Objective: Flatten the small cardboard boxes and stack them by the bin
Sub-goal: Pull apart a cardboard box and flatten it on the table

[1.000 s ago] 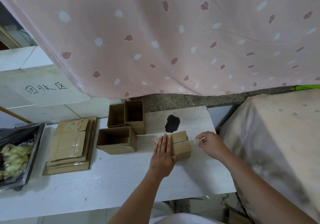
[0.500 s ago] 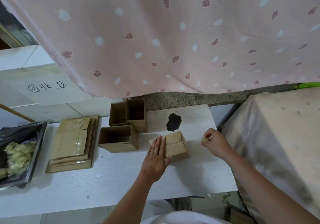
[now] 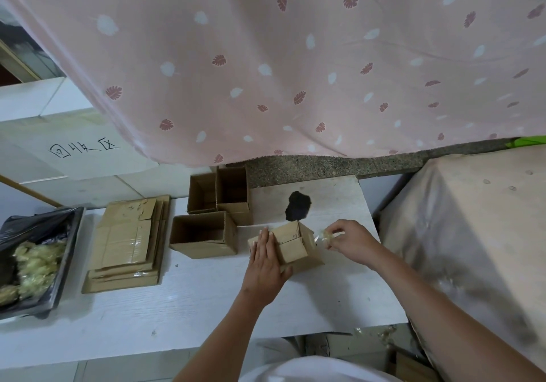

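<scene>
Soft, even daylight w/ faint shadows; wide-angle bending at edges, slight blur.

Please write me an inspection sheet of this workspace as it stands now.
Surface: white table, with a dark stain near its far edge.
Job's things: taped box under the hands; three open boxes left of it; flattened stack beside the bin.
Clutter: wad of peeled tape in the black-lined bin.
Grippers: left hand presses flat on the taped box; right hand pinches a strip of clear tape peeling from it.
Cables: nothing seen.
Surroundings: pink leaf-print cloth hanging behind; handwritten sign on the wall; covered block on the right.
</scene>
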`<action>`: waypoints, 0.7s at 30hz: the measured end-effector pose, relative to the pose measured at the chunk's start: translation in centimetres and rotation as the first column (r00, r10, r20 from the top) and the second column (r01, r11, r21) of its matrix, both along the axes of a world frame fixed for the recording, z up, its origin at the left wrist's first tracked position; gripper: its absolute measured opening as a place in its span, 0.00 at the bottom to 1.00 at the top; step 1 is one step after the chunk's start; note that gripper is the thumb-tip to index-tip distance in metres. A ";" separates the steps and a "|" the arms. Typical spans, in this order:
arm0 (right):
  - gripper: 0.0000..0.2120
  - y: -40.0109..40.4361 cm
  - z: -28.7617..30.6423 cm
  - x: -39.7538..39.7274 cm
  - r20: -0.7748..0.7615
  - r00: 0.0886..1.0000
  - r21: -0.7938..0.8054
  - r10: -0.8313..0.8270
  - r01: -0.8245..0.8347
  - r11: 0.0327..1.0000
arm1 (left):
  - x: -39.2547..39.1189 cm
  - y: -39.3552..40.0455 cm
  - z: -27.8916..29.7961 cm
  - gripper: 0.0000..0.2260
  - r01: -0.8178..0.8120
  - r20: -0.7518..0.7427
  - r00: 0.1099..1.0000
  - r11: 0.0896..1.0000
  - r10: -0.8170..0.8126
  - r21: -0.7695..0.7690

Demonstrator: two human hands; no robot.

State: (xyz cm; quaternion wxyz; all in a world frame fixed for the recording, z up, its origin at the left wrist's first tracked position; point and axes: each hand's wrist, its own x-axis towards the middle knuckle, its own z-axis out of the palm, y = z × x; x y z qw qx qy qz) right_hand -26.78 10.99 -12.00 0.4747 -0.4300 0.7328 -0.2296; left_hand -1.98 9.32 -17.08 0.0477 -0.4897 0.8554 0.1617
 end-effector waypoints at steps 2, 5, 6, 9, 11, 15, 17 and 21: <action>0.07 0.0 0.0 0.5 -0.099 0.995 -0.034 0.021 -0.025 0.999 | -0.7 0.1 0.1 0.38 0.020 -0.014 1.000 1.000 -0.020 -0.011; 0.10 0.1 -0.4 1.0 -0.180 0.984 -0.071 0.011 -0.024 0.997 | -1.2 0.3 -0.1 0.36 0.049 0.021 0.999 0.998 -0.049 -0.029; 0.11 0.1 -0.5 1.2 -0.180 0.984 -0.086 -0.002 -0.014 0.996 | -1.3 0.3 -0.1 0.35 0.045 0.032 0.999 0.998 -0.044 -0.034; 0.12 0.2 -0.7 1.7 -0.170 0.985 -0.110 -0.039 0.020 0.994 | -1.5 0.6 -0.1 0.34 0.054 0.051 0.997 0.998 -0.052 -0.041; 0.12 0.3 -0.9 2.2 -0.165 0.986 -0.119 -0.032 0.012 0.993 | -2.2 0.8 0.2 0.36 0.049 0.037 0.998 0.999 -0.049 -0.021; 0.20 0.6 -0.7 2.6 -0.101 0.995 -0.134 0.005 -0.018 0.991 | -4.5 1.1 0.7 0.41 0.034 0.012 0.999 0.999 -0.034 0.014; 0.16 0.4 -0.6 2.6 -0.098 0.995 -0.120 0.014 -0.025 0.992 | -5.5 1.2 0.9 0.41 -0.010 0.004 1.000 1.000 0.010 0.020; 0.08 0.2 -0.6 2.6 -0.126 0.992 -0.087 -0.014 0.003 0.996 | -6.0 1.3 0.5 0.35 -0.107 0.047 0.993 0.994 0.107 -0.003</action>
